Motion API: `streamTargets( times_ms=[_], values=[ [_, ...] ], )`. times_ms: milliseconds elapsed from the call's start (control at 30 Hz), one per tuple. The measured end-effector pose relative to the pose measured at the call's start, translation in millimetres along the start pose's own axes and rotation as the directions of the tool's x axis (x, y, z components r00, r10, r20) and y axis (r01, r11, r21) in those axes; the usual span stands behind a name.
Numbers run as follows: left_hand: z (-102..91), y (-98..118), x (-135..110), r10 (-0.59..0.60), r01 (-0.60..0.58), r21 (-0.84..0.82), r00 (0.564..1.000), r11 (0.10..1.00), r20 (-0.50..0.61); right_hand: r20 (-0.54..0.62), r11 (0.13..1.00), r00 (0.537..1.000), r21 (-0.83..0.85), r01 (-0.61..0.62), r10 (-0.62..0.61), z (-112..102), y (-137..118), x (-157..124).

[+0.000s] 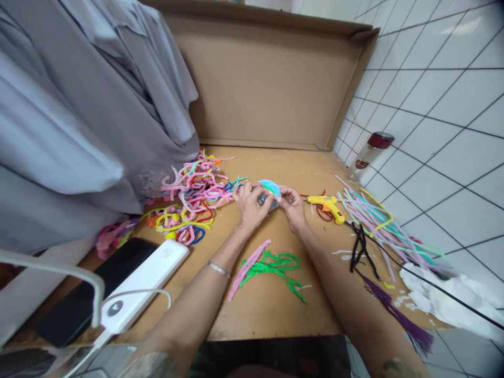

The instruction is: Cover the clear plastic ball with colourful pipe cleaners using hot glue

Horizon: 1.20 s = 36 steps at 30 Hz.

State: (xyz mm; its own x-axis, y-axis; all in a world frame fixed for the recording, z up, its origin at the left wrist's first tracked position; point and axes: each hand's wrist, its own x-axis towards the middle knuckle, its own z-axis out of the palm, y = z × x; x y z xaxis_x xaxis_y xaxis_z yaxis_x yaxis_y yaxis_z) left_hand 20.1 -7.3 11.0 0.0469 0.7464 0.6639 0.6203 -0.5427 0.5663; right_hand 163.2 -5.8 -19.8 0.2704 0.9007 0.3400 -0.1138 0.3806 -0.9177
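Note:
Between my two hands is a small rounded object (270, 188), its top covered in blue and green fuzzy strips, with a clear or greyish lower part showing below. My left hand (252, 202) is closed on its left side, thumb and fingers pressed against it. From the right, my right hand (292, 206) pinches its edge. My fingers hide part of the object. Nearer to me on the table lie several green pipe cleaners (271, 268) and a pink pipe cleaner (249, 270). A yellow glue gun (327, 206) rests just right of my right hand.
A tangled pile of pink and mixed pipe cleaners (197, 184) lies left. Long straight pipe cleaners (368, 215), a purple tassel (409, 323) and white fluffy stuffing (444, 294) are right. A white power bank (145, 283) lies front left. A bottle (368, 157) stands by the tiled wall.

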Motion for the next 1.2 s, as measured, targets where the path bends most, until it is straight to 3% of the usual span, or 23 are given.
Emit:
streamTargets(
  times_ms=[700, 1200],
  values=[
    [4.6, 1.0, 0.2, 0.015, -0.013, 0.032, 0.997, 0.999, -0.07, 0.026, 0.995, 0.999, 0.094, -0.029, 0.027, 0.4, 0.0, -0.2],
    [5.1, -0.1, -0.8, 0.007, -0.005, 0.029, 0.999, 1.0, -0.052, 0.002, 0.997, 1.0, 0.08, -0.008, 0.008, 2.1, 0.5, -0.8]
  ],
)
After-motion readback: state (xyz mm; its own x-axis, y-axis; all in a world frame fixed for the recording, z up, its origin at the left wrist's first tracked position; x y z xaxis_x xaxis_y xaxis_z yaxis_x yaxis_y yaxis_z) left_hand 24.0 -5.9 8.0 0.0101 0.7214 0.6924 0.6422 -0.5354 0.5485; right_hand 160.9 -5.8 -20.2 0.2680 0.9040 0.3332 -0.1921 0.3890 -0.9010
